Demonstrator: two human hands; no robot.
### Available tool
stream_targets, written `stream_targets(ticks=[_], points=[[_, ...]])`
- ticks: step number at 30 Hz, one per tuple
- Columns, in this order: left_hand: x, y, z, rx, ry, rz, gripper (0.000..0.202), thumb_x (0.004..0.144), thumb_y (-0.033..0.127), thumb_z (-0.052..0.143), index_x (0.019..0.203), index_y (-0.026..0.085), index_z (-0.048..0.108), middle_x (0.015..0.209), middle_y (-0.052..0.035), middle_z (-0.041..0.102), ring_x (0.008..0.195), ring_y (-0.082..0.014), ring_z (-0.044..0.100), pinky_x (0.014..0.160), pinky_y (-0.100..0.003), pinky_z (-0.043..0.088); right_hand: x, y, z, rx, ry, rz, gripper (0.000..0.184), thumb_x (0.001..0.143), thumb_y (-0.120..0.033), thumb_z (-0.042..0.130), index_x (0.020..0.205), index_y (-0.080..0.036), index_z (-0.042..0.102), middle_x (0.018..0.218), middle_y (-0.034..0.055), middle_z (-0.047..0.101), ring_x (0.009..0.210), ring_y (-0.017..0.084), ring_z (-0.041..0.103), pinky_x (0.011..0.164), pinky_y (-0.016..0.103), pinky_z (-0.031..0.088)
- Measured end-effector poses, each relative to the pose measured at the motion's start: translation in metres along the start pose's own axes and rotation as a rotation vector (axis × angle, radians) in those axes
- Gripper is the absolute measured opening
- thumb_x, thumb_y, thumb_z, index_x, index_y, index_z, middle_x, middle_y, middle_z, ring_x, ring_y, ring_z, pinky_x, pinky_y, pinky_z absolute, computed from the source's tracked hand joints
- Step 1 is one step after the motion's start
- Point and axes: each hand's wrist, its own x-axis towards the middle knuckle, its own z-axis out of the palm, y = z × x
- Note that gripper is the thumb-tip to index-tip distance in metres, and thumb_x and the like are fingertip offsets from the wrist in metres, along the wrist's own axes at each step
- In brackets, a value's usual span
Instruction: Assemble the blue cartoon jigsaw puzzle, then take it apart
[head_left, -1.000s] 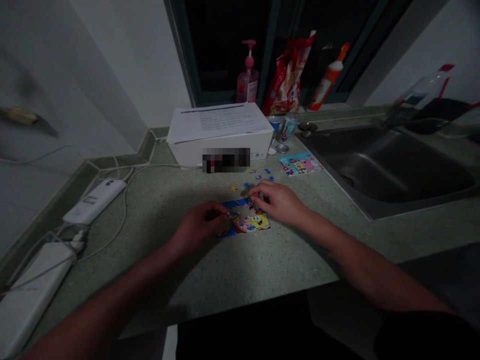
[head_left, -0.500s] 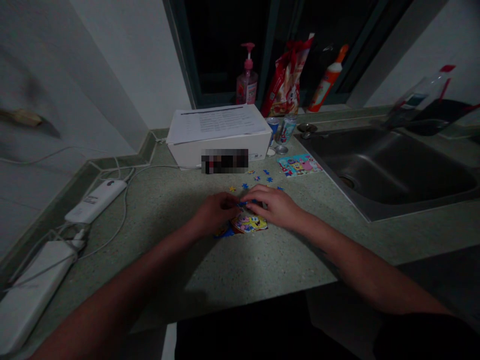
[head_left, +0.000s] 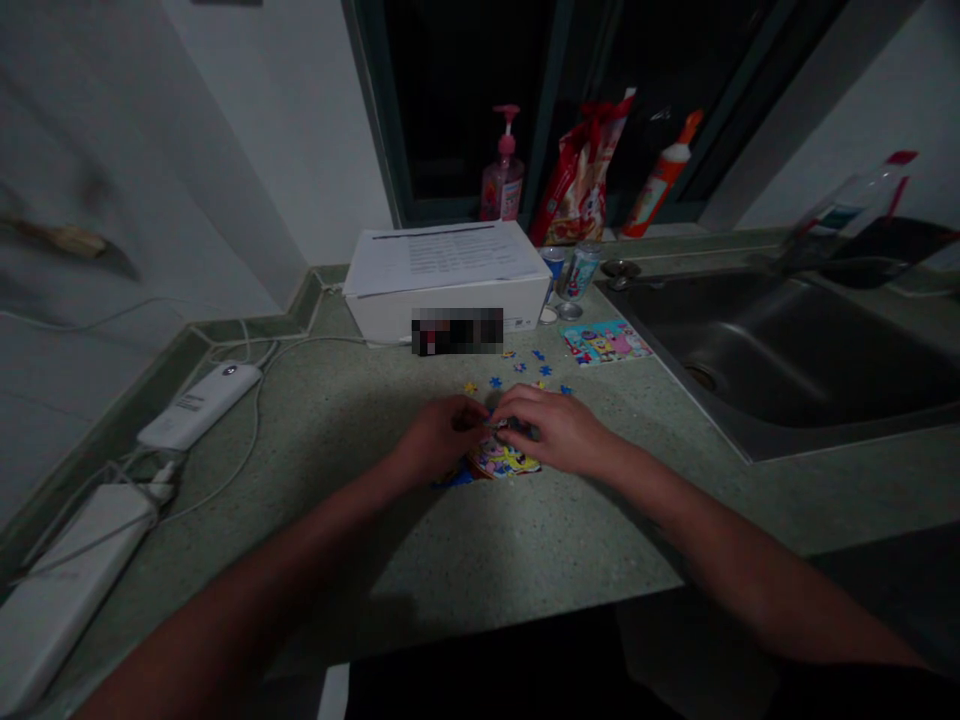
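The puzzle [head_left: 504,463] lies on the tabletop [head_left: 585,545], long axis left-to-right; left hand [head_left: 441,438] and right hand [head_left: 559,428], equally near, nearly meet over its far side; whether they grip cannot be told.

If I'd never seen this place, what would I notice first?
Probably the left hand and right hand, close together over the colourful jigsaw puzzle on the counter. Behind them, a red bag stands by the dark window, between a pink pump bottle and an orange bottle.
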Motion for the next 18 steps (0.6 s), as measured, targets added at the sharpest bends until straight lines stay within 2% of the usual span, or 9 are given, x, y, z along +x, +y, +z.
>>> stream_targets(ticks=[10,18], points=[[0.0005,-0.0024,0.003,-0.107,-0.017,0.016,0.025,0.08,0.02,0.069,0.105,0.019,0.072,0.097,-0.0077,0.081,0.09,-0.0229,0.075,0.084,-0.037,0.058,-0.0007,0.0016,-0.001,-0.042,-0.036,-0.025,0.011,0.097,-0.021,0.068,0.107,-0.024,0.072,0.11,0.0042,0.072,0.098,0.019,0.07,0.086,0.034,0.053],[-0.0006,-0.0021,0.007,-0.136,-0.015,0.03,0.024,0.078,0.014,0.066,0.101,0.019,0.071,0.097,-0.0075,0.079,0.093,-0.0225,0.075,0.088,-0.037,0.058,-0.0002,0.0044,-0.001,-0.057,-0.034,0.004,0.012,0.094,-0.019,0.065,0.104,-0.024,0.07,0.103,0.0028,0.071,0.094,0.02,0.068,0.081,0.033,0.052]])
